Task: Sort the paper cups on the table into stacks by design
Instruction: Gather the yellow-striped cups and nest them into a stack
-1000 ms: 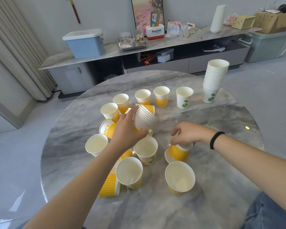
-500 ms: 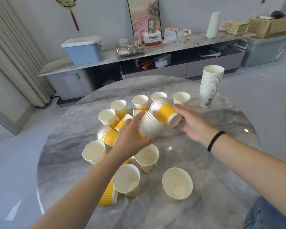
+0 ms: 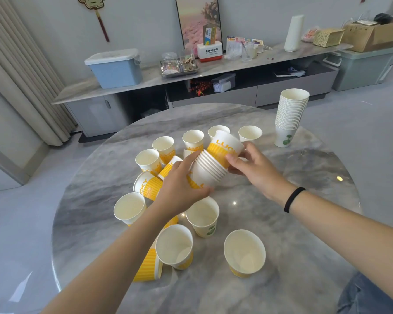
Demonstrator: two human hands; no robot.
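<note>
the left hand (image 3: 179, 189) grips the yellow stack (image 3: 208, 172); the right hand (image 3: 253, 165), at its 3 o'clock, holds the yellow cup (image 3: 225, 147). she should seat it straight, rims parallel.

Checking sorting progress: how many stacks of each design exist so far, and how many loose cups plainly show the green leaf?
Yellow stack: 1, gripped by the left hand; the right hand holds a yellow cup at its top
Green-leaf stack: 1, standing on the table
Loose green-leaf cup: 1
Total: 3
</note>
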